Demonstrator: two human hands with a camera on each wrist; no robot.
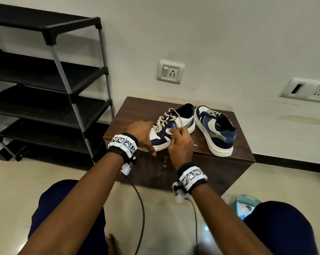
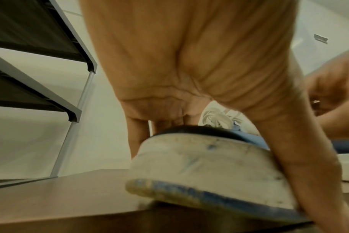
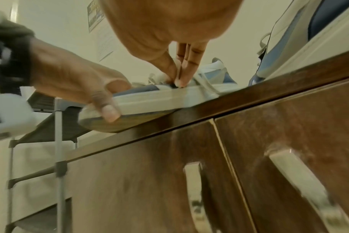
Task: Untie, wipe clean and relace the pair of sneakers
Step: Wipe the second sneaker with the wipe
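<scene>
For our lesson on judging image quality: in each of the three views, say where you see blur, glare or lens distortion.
Head view: mostly sharp; the shoe rack bows from wide-angle distortion, and the floor tiles show soft glare. Left wrist view: the left hand and the sneaker sole are close and soft. Right wrist view: the cabinet front and its handles are smeared by blur, with pale sheen on the wood.

Black multi-tier rack w/ grey poles stands at left against a pale wall. Two switch-and-socket plates on the wall; low brown wood cabinet below; teal packet on floor, lower right.
</scene>
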